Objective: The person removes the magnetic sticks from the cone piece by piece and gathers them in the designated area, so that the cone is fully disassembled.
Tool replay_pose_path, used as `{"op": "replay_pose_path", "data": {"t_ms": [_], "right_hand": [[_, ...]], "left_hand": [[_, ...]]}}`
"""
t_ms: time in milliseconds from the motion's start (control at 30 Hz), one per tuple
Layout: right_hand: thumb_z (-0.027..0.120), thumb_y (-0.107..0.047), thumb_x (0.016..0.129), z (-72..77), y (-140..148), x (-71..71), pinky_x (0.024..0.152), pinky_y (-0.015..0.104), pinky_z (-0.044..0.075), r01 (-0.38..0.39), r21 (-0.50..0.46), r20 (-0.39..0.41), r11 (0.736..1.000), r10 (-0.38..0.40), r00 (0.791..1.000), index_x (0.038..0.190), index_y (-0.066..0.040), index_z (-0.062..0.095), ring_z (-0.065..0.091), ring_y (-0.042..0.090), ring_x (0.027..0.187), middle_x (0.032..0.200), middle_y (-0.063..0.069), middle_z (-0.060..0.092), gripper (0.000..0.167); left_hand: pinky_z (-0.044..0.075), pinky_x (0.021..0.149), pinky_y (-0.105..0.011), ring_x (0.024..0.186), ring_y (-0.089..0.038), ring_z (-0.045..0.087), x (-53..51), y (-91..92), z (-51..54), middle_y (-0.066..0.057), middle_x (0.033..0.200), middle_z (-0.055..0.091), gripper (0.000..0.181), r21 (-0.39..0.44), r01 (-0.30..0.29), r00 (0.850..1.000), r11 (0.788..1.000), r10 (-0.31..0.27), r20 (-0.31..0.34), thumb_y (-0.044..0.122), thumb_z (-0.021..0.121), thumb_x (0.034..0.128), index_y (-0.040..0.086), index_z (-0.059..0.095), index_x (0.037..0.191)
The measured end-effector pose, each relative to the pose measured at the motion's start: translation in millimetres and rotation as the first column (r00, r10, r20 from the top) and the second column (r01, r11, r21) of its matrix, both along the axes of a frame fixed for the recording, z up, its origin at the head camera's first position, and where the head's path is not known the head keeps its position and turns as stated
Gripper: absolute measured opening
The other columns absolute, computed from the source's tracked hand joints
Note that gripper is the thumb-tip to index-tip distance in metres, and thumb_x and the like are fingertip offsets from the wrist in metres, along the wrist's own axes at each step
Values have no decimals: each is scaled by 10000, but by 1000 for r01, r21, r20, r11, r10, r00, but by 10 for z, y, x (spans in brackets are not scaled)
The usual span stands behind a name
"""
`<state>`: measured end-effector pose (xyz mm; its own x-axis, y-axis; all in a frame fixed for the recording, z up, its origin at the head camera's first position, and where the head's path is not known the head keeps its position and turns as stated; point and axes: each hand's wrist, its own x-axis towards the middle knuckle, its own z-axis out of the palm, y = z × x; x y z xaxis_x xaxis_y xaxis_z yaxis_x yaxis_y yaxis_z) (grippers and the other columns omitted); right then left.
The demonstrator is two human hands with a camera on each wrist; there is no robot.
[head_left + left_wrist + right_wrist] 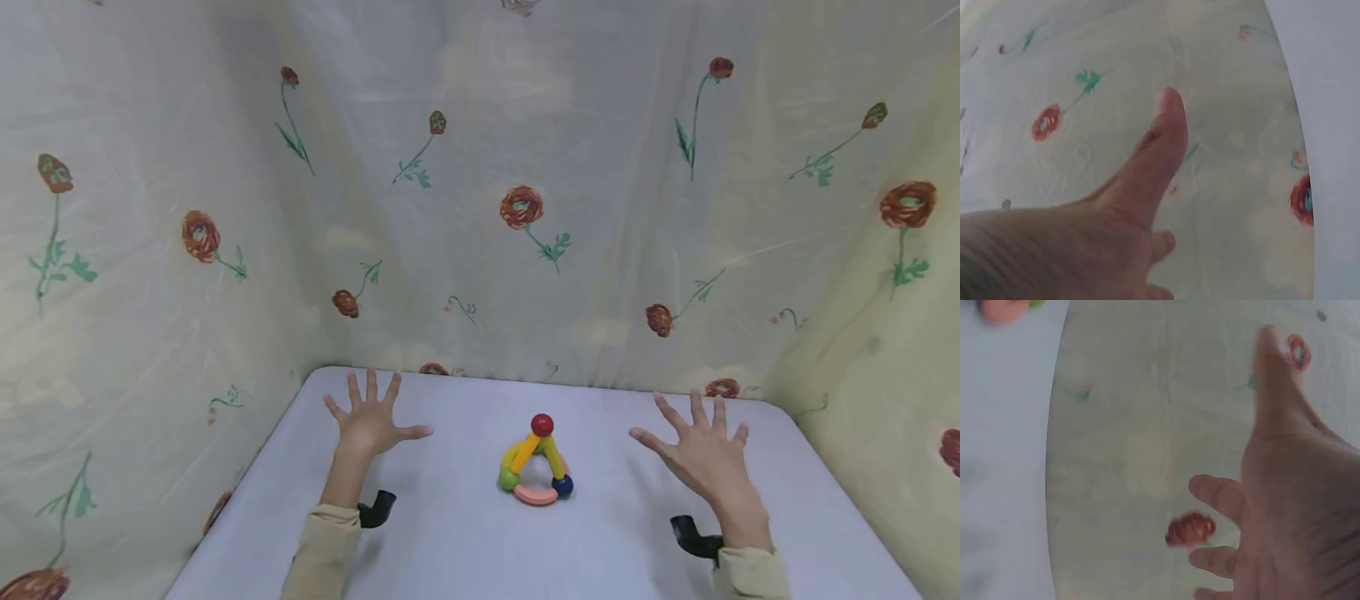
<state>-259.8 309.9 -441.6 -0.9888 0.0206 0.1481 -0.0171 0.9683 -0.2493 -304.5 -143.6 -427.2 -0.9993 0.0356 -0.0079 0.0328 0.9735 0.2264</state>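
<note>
A small pyramid-shaped toy built of colored balls and rods [535,496] stands on the white table between the two hands. A red ball [542,425] tops it, with a green ball [509,478] and a dark blue ball [562,485] at its base. Yellow and orange rods rise to the top, and curved pink pieces run along the bottom. My left hand [366,427] is held up to the left of the toy, fingers spread, holding nothing. To the right, my right hand [708,458] is likewise spread and holds nothing. Neither hand touches the toy.
The white table [450,550] has rounded far corners. A flower-patterned curtain [600,250] hangs behind it and along both sides. Black curved camera mounts [377,509] are worn at both wrists.
</note>
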Motion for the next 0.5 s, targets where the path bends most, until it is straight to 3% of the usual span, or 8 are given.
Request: {"op": "replay_pose_path", "data": {"t_ms": [67,133,200,267,367,433,500], "right_hand": [[485,-752,830,18,-87,-45,997,802,79,-54,-27,-8,998,54,998,1506,-137,324,82,611,1378,1533,358,143,928],[572,-700,817,10,-194,-102,1012,763,188,-124,-99,-6,987,124,992,1483,-102,362,206,580,1361,1513,337,244,919],[643,-636,809,-37,-297,-171,1008,713,292,-196,-213,-9,957,199,980,1453,-69,394,319,527,1331,1479,294,346,893],[694,-563,809,-108,-399,-244,1016,658,348,-245,-354,-3,902,261,965,1422,-54,407,385,461,1313,1439,242,423,847],[731,-451,827,-248,-529,-361,1069,570,356,-279,-541,-10,793,325,946,1371,-47,425,440,391,1297,1382,182,488,743],[742,-373,839,-349,-608,-438,1088,534,346,-281,-629,-10,725,353,935,1354,-50,431,442,385,1306,1364,172,496,684],[742,-319,849,-446,-688,-504,1096,516,334,-273,-702,-2,658,382,924,1355,-44,429,424,391,1324,1376,184,477,656]], "left_hand": [[22,1071,-747,1452,-484,-57,-27,85,-16,-241,1598,0,1061,28,60,998,998,-59,-35,693,654,748,193,175,1553],[104,1109,-695,1460,-472,29,-57,210,-41,-236,1599,67,1011,109,135,990,985,-128,-62,624,684,771,171,217,1544],[206,1125,-629,1459,-437,146,-94,367,-66,-200,1594,176,940,237,219,975,946,-207,-78,547,712,790,151,283,1526],[350,1084,-555,1405,-392,328,-139,539,-99,-162,1542,336,818,397,299,954,868,-284,-98,450,737,812,135,386,1480],[490,980,-438,1241,-294,539,-215,793,-140,-98,1375,550,558,610,368,920,702,-372,-127,283,725,868,145,532,1373],[537,907,-360,1113,-242,619,-265,939,-170,-80,1254,628,405,697,383,903,606,-406,-142,178,688,901,156,600,1296],[541,892,-313,1048,-188,640,-306,1060,-198,-68,1182,665,324,759,370,896,536,-421,-140,118,656,917,165,644,1238]]}}
